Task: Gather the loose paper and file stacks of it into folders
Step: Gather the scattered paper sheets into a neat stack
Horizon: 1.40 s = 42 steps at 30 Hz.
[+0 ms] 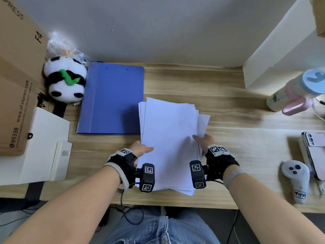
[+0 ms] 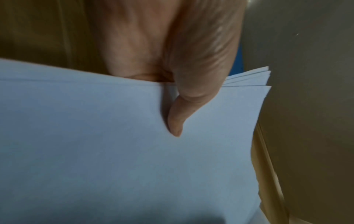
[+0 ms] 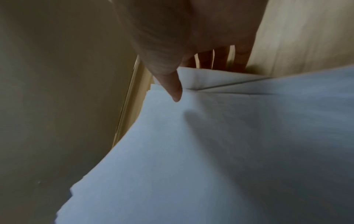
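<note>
Between the left hand (image 1: 140, 149) and right hand (image 1: 204, 140), each pinching one long edge (thumbs on top), the uneven paper stack (image 1: 168, 138) sits just right of the blue folder (image 1: 112, 99).

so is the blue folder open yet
No, the blue folder lies shut and flat on the desk, left of the paper stack that both hands grip.

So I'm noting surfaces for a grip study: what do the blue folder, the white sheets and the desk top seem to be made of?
The flat blue folder looks like smooth plastic or coated board: even colour, soft sheen, creased spine. The stack of white sheets is plain matte paper: thin fanned edges, bending where the left hand and right hand pinch it. The light desk top shows printed-looking wood grain, probably laminate.
</note>
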Each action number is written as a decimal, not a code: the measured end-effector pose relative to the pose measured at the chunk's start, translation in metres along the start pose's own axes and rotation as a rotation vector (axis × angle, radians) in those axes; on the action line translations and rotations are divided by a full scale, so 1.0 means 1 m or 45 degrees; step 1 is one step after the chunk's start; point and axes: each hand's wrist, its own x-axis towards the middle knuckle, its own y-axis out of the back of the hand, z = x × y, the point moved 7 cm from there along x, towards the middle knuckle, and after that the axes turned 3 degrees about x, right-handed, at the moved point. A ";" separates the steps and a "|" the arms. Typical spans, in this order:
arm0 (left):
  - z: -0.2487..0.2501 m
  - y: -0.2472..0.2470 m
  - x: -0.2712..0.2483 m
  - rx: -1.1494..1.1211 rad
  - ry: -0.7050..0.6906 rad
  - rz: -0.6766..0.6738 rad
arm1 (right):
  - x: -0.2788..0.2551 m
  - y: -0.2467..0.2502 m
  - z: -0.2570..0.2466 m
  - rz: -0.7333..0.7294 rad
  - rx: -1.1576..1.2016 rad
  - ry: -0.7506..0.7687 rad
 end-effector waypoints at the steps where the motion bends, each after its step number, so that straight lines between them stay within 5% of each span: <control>1: 0.016 -0.002 -0.024 0.003 -0.032 0.007 | 0.000 0.004 0.002 0.007 0.044 -0.004; 4: 0.060 -0.009 -0.079 0.006 -0.174 -0.040 | -0.008 0.012 -0.004 -0.018 0.321 0.031; 9: 0.120 -0.016 -0.125 0.015 -0.442 -0.109 | -0.034 0.041 -0.066 -0.152 0.850 0.401; 15: 0.158 -0.023 -0.146 -0.137 -0.633 -0.039 | -0.085 0.085 -0.128 -0.084 0.801 0.837; 28: 0.153 -0.035 -0.145 -0.069 -0.708 0.074 | -0.094 0.115 -0.112 0.251 0.885 0.797; 32: 0.161 -0.038 -0.146 -0.035 -0.755 0.043 | -0.100 0.105 -0.127 0.080 1.070 0.649; 42: 0.169 -0.039 -0.155 0.226 -0.871 0.072 | -0.106 0.084 -0.140 -0.127 0.894 0.801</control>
